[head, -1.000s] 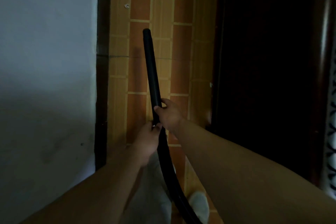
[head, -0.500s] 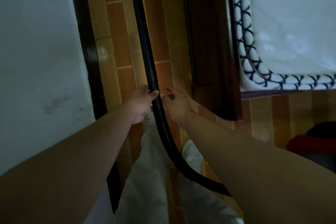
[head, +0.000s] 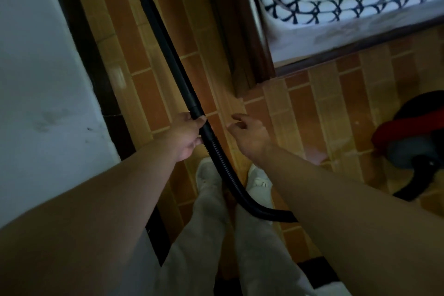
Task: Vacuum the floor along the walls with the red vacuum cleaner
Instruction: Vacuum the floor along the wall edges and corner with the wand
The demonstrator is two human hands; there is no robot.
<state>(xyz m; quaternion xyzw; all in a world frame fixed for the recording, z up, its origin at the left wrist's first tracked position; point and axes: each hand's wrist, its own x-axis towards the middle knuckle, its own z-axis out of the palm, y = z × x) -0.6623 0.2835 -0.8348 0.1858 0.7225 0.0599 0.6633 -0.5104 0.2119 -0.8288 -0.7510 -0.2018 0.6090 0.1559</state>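
The left hand (head: 186,136) is wrapped round the near end of the black wand (head: 168,55), just where the rigid tube meets the ribbed hose (head: 222,166); gripping at that joint probably gives the most control over where the far tip goes. The right hand (head: 249,136) holds nothing: it hangs just right of the hose with the fingers loosely curled and a gap between them and the tube. The wand slants away to the far left, over the narrow strip of tiled floor (head: 324,108) between the dark skirting (head: 96,67) at the foot of the white wall (head: 36,79) and the wooden bed frame (head: 240,43), which suits a pass along the wall. In this dim light it is hard to say whether the tip rests on the tiles or hovers above them. The hose runs back between the person's feet and bends right toward the red vacuum cleaner (head: 408,137), which sits on the floor at the right edge, well apart from the wall.
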